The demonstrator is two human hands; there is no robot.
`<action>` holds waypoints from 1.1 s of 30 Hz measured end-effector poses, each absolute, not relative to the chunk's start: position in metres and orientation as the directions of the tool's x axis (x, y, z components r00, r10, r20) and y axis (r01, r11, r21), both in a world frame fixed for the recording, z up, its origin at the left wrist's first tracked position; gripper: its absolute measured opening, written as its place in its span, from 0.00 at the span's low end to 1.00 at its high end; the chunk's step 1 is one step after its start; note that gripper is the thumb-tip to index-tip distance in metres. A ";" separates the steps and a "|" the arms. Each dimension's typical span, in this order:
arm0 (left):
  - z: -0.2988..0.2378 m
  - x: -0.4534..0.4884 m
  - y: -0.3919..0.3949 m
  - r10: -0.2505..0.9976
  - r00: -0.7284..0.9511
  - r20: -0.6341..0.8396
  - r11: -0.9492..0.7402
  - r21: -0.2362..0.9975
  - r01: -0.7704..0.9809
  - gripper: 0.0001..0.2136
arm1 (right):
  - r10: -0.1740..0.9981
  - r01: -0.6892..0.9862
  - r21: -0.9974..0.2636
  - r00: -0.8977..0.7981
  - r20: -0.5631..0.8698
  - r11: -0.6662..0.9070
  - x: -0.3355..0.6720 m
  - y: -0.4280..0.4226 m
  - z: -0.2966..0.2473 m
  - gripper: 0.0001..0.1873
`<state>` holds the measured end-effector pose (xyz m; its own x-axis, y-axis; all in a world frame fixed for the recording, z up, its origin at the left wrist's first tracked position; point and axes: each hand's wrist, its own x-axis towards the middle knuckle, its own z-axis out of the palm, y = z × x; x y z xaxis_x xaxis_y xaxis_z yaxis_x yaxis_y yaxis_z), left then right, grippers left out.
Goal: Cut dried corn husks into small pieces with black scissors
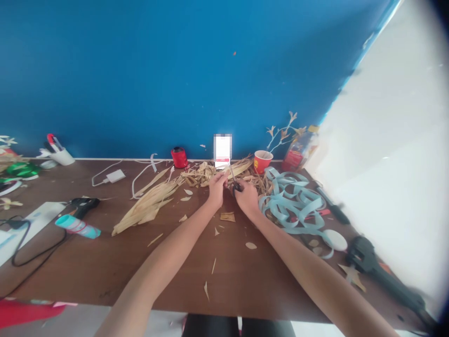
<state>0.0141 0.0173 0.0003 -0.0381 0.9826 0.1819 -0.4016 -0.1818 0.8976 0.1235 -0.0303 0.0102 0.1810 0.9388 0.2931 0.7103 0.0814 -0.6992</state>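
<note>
My right hand (246, 195) is closed around the dark handles of a pair of scissors (233, 174), its blades pointing up and away from me. Just beside it, my left hand (218, 186) is pinched on a pale piece of dried husk (225, 174), close to the blades; the piece is small and partly hidden by the fingers. Behind both hands lies a heap of dry husk scraps (199, 174). To the left, a bundle of long dried husks (147, 208) spreads across the brown table (168, 281).
Blue ribbon (294, 199) lies tangled at right, near a red paper cup (263, 161) with a flower stem. A glue gun (382, 271) rests at the right edge. A red spool (179, 157), white charger (114, 176), power strip (31, 227) and turquoise roll (77, 226) are left.
</note>
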 end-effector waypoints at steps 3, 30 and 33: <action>-0.001 0.014 0.019 0.984 -0.047 0.170 -0.174 0.892 -0.417 0.15 | 0.944 0.706 -0.705 0.179 0.275 0.072 0.123 -0.031 0.012 0.16; -0.006 0.013 0.027 0.988 -0.082 0.130 -0.154 0.842 -0.518 0.11 | 0.945 0.735 -0.672 0.143 0.293 0.096 0.125 -0.030 0.006 0.13; -0.005 0.014 0.026 0.985 -0.081 0.151 -0.172 0.862 -0.476 0.10 | 0.933 0.704 -0.702 0.174 0.316 0.107 0.127 -0.029 0.004 0.14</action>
